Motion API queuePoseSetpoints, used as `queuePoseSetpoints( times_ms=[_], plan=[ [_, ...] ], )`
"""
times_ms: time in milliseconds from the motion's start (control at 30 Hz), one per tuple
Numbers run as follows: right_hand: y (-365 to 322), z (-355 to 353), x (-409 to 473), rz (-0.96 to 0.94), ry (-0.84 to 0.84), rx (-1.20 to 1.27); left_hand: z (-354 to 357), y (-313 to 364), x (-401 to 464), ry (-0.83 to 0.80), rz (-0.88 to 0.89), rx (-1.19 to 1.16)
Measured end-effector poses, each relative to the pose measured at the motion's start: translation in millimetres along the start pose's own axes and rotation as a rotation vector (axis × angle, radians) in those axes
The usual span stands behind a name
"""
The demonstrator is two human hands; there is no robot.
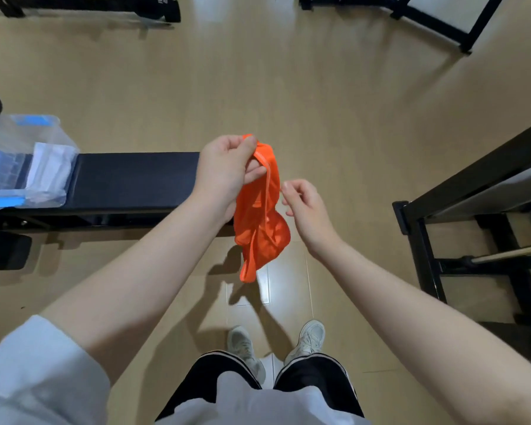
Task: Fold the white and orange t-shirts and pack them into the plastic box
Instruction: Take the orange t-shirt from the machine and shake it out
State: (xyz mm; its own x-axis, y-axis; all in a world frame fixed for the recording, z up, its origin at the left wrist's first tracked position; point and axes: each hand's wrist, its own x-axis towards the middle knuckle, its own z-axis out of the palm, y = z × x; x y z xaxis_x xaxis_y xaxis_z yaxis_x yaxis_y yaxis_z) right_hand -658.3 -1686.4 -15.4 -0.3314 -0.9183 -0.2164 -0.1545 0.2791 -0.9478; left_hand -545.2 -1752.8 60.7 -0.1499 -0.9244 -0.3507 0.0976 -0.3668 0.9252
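Tan wood floor (288, 87) | black bench (135, 179) bears plastic box (28, 142) | left hand (224, 170) pinches orange t-shirt (261, 222) | right hand (304, 207) loosely curled, empty

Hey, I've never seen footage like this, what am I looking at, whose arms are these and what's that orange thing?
This is one picture from a camera worn on a person's head, looking down, so you see their own arms and shoes. No machine here. The left hand pinches a bunched orange t-shirt near its top, so it hangs above the wooden floor. The right hand is beside the cloth, fingers curled; whether it grips is unclear. To the left, a clear plastic box sits on a black bench, with something white folded inside, seemingly the white t-shirt.
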Motion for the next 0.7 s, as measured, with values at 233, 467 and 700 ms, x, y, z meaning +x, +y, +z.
queuePoseSetpoints(
  times_ms=[233, 467, 700],
  plan=[
    [32, 21, -7, -0.062, -0.229, -0.265, -2, 10, -3, 0.102, -0.01, -0.207],
    [46, 15, 8, -0.073, -0.238, -0.468, -25, 10, -9, 0.179, -0.082, -0.307],
    [35, 41, 9, -0.123, -0.115, -0.567, -40, 8, -13, 0.183, -0.093, -0.327]
  ],
)
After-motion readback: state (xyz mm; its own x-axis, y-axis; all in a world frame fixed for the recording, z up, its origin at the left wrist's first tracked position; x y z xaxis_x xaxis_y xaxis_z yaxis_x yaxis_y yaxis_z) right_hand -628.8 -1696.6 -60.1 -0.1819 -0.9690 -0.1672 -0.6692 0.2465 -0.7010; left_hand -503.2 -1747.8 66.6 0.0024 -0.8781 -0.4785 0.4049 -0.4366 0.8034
